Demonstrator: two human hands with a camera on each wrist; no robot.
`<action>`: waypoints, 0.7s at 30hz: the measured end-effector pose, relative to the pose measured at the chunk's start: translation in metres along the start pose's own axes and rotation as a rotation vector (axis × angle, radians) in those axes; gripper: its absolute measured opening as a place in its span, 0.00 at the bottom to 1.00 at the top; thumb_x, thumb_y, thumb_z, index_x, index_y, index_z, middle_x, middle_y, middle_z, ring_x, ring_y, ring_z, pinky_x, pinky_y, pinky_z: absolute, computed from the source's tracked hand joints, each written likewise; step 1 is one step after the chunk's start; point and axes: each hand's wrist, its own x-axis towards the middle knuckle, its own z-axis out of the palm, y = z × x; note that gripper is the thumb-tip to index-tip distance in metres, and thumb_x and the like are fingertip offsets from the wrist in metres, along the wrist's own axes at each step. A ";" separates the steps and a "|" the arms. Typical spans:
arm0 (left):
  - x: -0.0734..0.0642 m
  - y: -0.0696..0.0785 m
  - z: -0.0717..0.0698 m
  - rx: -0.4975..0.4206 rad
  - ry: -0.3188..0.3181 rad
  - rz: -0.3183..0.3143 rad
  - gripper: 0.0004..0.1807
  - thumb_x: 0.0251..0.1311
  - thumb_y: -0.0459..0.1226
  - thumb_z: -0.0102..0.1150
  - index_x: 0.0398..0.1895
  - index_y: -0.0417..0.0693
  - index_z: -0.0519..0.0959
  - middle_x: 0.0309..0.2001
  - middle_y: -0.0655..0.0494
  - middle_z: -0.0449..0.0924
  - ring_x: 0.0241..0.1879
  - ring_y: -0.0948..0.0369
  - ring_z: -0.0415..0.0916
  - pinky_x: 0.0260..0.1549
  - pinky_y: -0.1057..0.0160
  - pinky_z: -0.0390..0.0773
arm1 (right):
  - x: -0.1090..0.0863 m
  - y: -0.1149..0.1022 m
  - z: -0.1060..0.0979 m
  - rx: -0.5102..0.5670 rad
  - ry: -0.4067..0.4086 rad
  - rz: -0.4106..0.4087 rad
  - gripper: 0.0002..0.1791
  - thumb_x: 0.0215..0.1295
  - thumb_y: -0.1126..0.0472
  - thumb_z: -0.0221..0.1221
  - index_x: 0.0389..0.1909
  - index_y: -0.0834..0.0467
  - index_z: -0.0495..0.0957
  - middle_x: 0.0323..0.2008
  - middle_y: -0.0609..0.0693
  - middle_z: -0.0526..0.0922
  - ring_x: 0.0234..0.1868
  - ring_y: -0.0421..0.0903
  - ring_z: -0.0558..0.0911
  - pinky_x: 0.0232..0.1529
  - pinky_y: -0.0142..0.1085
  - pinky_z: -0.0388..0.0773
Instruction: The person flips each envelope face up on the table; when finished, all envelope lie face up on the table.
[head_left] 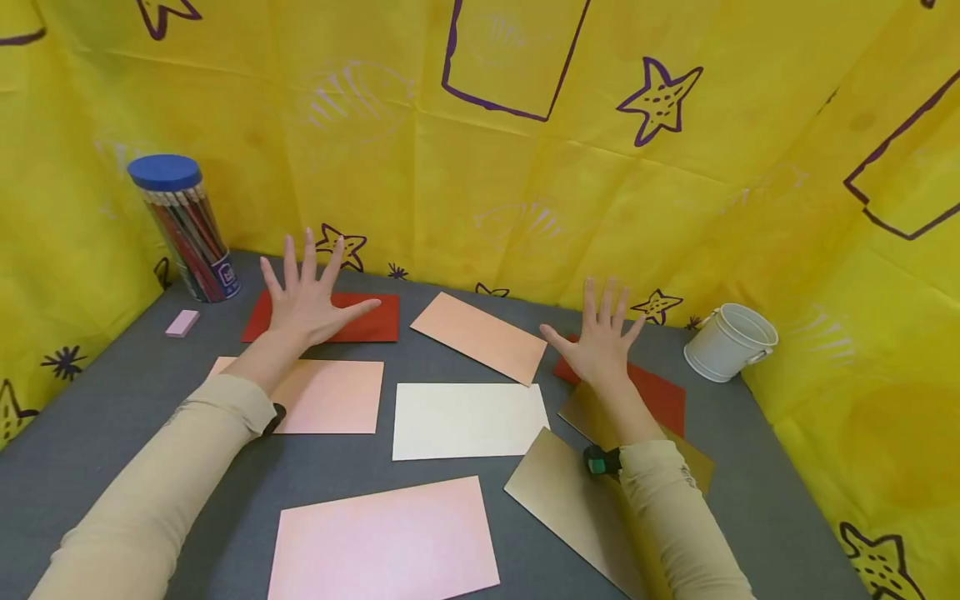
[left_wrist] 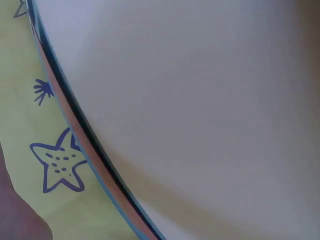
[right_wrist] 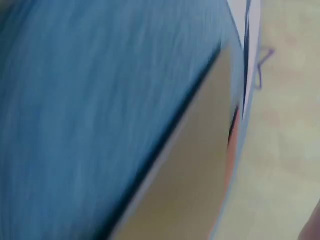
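With fingers spread wide, my left hand (head_left: 303,308) is over a red paper rectangle (head_left: 367,321) at the back left, holding nothing. My right hand (head_left: 602,346) also has its fingers spread and overlaps another red rectangle (head_left: 663,404) and a gold-brown one (head_left: 585,414) on the right. A pink rectangle (head_left: 337,396) lies partly hidden behind the left forearm. Between the hands are a peach rectangle (head_left: 480,337) and a white one (head_left: 468,421). Closer in lie a larger pale pink one (head_left: 382,542) and a tan one (head_left: 558,483), the latter partly covered by the right sleeve.
A clear tub of pencils (head_left: 191,233) with a blue lid stands at the back left, a small pink eraser-like block (head_left: 182,323) before it. At the right is a small white bucket (head_left: 731,342). Yellow patterned cloth (head_left: 487,167) hangs behind the dark grey table (head_left: 240,508).
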 end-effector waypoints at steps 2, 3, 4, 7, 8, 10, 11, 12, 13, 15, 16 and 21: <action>-0.002 -0.005 0.000 -0.021 -0.006 0.012 0.60 0.50 0.77 0.41 0.77 0.64 0.28 0.74 0.50 0.11 0.72 0.44 0.10 0.57 0.35 0.10 | 0.001 -0.010 0.003 0.036 0.000 -0.027 0.61 0.55 0.19 0.44 0.77 0.46 0.28 0.77 0.54 0.25 0.74 0.55 0.23 0.63 0.68 0.23; -0.003 -0.007 -0.001 -0.034 -0.011 0.018 0.60 0.51 0.77 0.42 0.78 0.63 0.28 0.75 0.49 0.12 0.72 0.45 0.11 0.58 0.35 0.11 | 0.002 -0.015 0.004 0.055 -0.003 -0.040 0.61 0.56 0.19 0.45 0.78 0.47 0.28 0.77 0.55 0.27 0.75 0.55 0.25 0.64 0.67 0.23; -0.004 -0.009 -0.001 -0.051 -0.016 0.024 0.60 0.52 0.76 0.42 0.78 0.62 0.28 0.75 0.48 0.13 0.72 0.44 0.12 0.59 0.35 0.12 | 0.003 -0.021 0.005 0.075 -0.007 -0.051 0.60 0.56 0.20 0.45 0.78 0.48 0.29 0.77 0.55 0.29 0.75 0.55 0.27 0.65 0.66 0.24; -0.007 -0.016 -0.003 -0.103 -0.033 0.040 0.59 0.54 0.74 0.44 0.78 0.59 0.28 0.76 0.46 0.16 0.74 0.44 0.16 0.62 0.35 0.17 | 0.005 -0.037 0.007 0.123 -0.033 -0.086 0.59 0.58 0.22 0.48 0.78 0.50 0.32 0.78 0.56 0.34 0.77 0.53 0.33 0.68 0.63 0.31; -0.008 -0.018 -0.004 -0.120 -0.039 0.047 0.59 0.55 0.73 0.44 0.78 0.57 0.28 0.76 0.45 0.18 0.74 0.43 0.19 0.63 0.35 0.20 | 0.006 -0.041 0.008 0.148 -0.044 -0.096 0.59 0.58 0.24 0.49 0.78 0.51 0.34 0.78 0.56 0.36 0.77 0.53 0.34 0.69 0.61 0.33; -0.010 -0.022 -0.007 -0.150 -0.054 0.064 0.59 0.57 0.71 0.46 0.78 0.52 0.29 0.77 0.43 0.23 0.75 0.42 0.24 0.66 0.37 0.24 | 0.008 -0.050 0.010 0.192 -0.055 -0.120 0.57 0.60 0.27 0.52 0.78 0.54 0.39 0.77 0.56 0.41 0.77 0.52 0.39 0.71 0.59 0.39; -0.010 -0.024 -0.008 -0.165 -0.065 0.070 0.59 0.57 0.69 0.47 0.78 0.50 0.30 0.77 0.42 0.25 0.75 0.41 0.27 0.67 0.37 0.27 | 0.009 -0.054 0.011 0.217 -0.064 -0.132 0.56 0.60 0.29 0.53 0.78 0.56 0.42 0.77 0.56 0.43 0.77 0.52 0.41 0.71 0.58 0.42; -0.011 -0.026 -0.010 -0.184 -0.078 0.074 0.59 0.58 0.68 0.49 0.78 0.48 0.32 0.77 0.41 0.28 0.75 0.41 0.29 0.67 0.36 0.30 | 0.010 -0.058 0.012 0.241 -0.068 -0.143 0.55 0.61 0.30 0.54 0.77 0.57 0.45 0.77 0.56 0.45 0.77 0.53 0.43 0.71 0.57 0.45; -0.012 -0.027 -0.012 -0.198 -0.091 0.078 0.58 0.59 0.66 0.51 0.78 0.47 0.33 0.77 0.40 0.31 0.74 0.40 0.32 0.67 0.36 0.34 | 0.010 -0.062 0.014 0.266 -0.074 -0.153 0.53 0.61 0.31 0.55 0.77 0.58 0.47 0.76 0.56 0.47 0.76 0.53 0.45 0.70 0.56 0.48; -0.014 -0.031 -0.015 -0.230 -0.125 0.082 0.56 0.61 0.62 0.54 0.78 0.45 0.36 0.77 0.40 0.35 0.74 0.39 0.37 0.66 0.34 0.41 | 0.011 -0.068 0.017 0.305 -0.093 -0.171 0.51 0.62 0.33 0.56 0.76 0.58 0.50 0.76 0.55 0.50 0.76 0.53 0.48 0.70 0.54 0.52; -0.015 -0.032 -0.017 -0.241 -0.145 0.081 0.55 0.61 0.60 0.55 0.78 0.44 0.37 0.77 0.39 0.37 0.73 0.38 0.39 0.65 0.33 0.44 | 0.011 -0.071 0.018 0.322 -0.104 -0.179 0.49 0.63 0.34 0.56 0.76 0.58 0.52 0.76 0.54 0.51 0.75 0.52 0.49 0.70 0.54 0.53; -0.022 -0.042 -0.024 -0.266 -0.212 0.091 0.46 0.65 0.53 0.56 0.76 0.39 0.49 0.74 0.35 0.49 0.71 0.37 0.46 0.63 0.32 0.50 | 0.010 -0.087 0.024 0.383 -0.126 -0.231 0.41 0.66 0.40 0.57 0.73 0.57 0.59 0.73 0.53 0.59 0.74 0.51 0.55 0.69 0.50 0.57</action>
